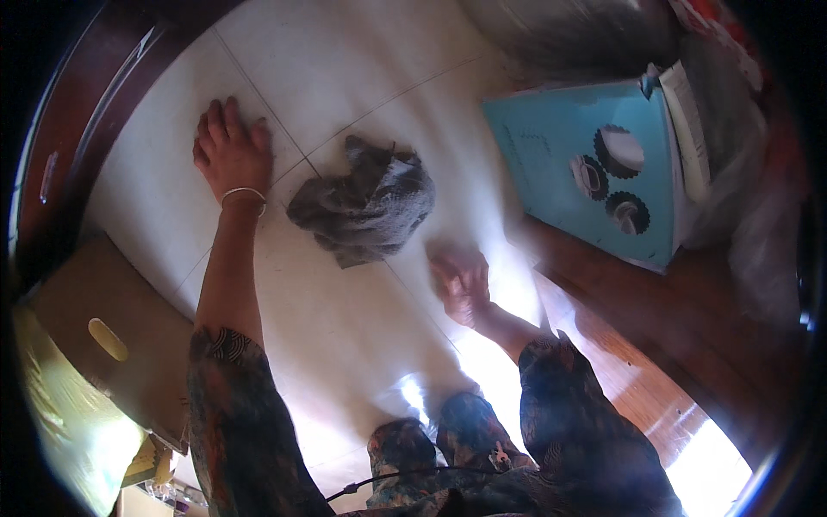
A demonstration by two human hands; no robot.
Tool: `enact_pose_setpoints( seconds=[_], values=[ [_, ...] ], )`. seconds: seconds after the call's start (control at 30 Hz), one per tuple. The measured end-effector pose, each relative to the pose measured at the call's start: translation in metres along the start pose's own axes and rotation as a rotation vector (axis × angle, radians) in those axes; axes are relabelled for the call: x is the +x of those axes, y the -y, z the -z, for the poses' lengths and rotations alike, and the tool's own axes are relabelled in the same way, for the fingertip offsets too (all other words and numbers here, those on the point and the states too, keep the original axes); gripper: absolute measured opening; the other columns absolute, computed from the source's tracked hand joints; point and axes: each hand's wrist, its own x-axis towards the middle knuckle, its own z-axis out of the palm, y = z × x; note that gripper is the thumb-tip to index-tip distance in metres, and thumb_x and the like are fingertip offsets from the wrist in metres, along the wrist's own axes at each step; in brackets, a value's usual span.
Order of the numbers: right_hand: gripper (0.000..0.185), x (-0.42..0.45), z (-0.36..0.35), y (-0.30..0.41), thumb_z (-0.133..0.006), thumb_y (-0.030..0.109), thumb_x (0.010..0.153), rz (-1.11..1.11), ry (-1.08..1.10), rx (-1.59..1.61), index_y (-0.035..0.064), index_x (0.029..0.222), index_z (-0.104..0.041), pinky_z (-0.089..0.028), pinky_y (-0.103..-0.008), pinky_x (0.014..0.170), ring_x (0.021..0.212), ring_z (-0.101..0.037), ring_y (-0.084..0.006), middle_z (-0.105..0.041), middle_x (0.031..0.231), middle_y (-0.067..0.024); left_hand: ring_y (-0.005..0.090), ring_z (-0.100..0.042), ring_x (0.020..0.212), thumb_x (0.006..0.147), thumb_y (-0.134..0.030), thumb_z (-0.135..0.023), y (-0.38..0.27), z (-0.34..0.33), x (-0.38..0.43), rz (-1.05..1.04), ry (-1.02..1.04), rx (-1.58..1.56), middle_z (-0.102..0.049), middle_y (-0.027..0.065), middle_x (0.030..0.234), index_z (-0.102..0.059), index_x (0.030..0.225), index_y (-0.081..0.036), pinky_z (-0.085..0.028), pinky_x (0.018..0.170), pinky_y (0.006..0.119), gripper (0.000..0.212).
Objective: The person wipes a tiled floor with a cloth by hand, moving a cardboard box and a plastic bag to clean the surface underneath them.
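A crumpled grey cloth (371, 200) lies in a heap on the pale tiled floor (349, 304), between my two hands. To its left, my left hand (234, 150) is palm down with the fingers a little apart, on or just above the tiles. It holds nothing and wears a thin bracelet (243, 191) at the wrist. Below and right of the cloth is my right hand (462, 284), apart from it. Its fingers are bent and blurred, and their undersides are hidden, so I cannot tell whether they hold something small.
A light blue box or folder (555, 155) with printed pictures stands at the right, beside translucent plastic wrapping (743, 174). A brown cardboard box (123, 304) with a handle hole sits at lower left. Dark reddish furniture (71, 123) edges the upper left. My knees (404, 446) are at the bottom.
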Motion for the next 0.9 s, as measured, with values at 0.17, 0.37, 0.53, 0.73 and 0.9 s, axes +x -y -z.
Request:
enact_pose_setpoints(
  seconds=[0.17, 0.37, 0.53, 0.73, 0.9],
  values=[
    [0.049, 0.037, 0.025, 0.019, -0.061, -0.002, 0.068, -0.175, 0.016, 0.234, 0.0060, 0.116, -0.054, -0.037, -0.0465, 0.093, 0.116, -0.042, -0.0328, -0.044, 0.124, -0.0133, 0.0247, -0.031, 0.132, 0.088, -0.041, -0.048, -0.006, 0.004, -0.003, 0.007, 0.040, 0.018, -0.035, 0.0054, 0.141, -0.037, 0.136, -0.016, -0.023, 0.107, 0.046, 0.055],
    [0.049, 0.162, 0.030, 0.069, -0.071, 0.011, 0.069, -0.017, 0.038, 0.053, 0.0109, 0.116, -0.057, -0.038, -0.0471, 0.093, 0.115, -0.043, -0.0340, -0.043, 0.125, -0.0167, 0.0254, -0.034, 0.130, 0.088, -0.042, -0.049, -0.001, 0.008, 0.002, 0.002, 0.027, 0.035, -0.037, 0.0069, 0.140, -0.038, 0.135, -0.014, -0.026, 0.105, 0.046, 0.056],
    [0.029, 0.211, 0.014, 0.033, -0.065, 0.011, 0.073, -0.004, -0.045, 0.244, 0.0105, 0.102, -0.059, -0.047, -0.0434, 0.081, 0.097, -0.052, -0.0342, -0.054, 0.106, -0.0129, 0.0264, -0.033, 0.130, 0.086, -0.041, -0.052, -0.001, 0.012, 0.005, -0.004, 0.060, 0.022, -0.036, 0.0080, 0.141, -0.038, 0.135, -0.013, -0.026, 0.105, 0.046, 0.058],
    [0.043, 0.332, 0.050, -0.022, -0.066, 0.003, 0.065, -0.209, -0.438, 0.195, 0.0062, 0.107, -0.060, -0.043, -0.0400, 0.090, 0.101, -0.054, -0.0347, -0.059, 0.107, -0.0163, 0.0278, -0.030, 0.132, 0.085, -0.039, -0.052, -0.004, 0.019, 0.009, 0.017, 0.152, 0.016, -0.033, 0.0086, 0.142, -0.036, 0.136, -0.012, -0.025, 0.105, 0.048, 0.060],
    [0.041, 0.434, 0.059, -0.079, -0.066, 0.008, 0.066, -0.192, -0.506, -0.030, 0.0036, 0.107, -0.060, -0.043, -0.0440, 0.089, 0.100, -0.054, -0.0389, -0.060, 0.102, -0.0227, 0.0296, -0.030, 0.131, 0.086, -0.037, -0.049, 0.002, 0.016, 0.006, 0.012, 0.118, -0.013, -0.033, 0.0094, 0.142, -0.036, 0.137, -0.011, -0.024, 0.106, 0.048, 0.059]
  ],
)
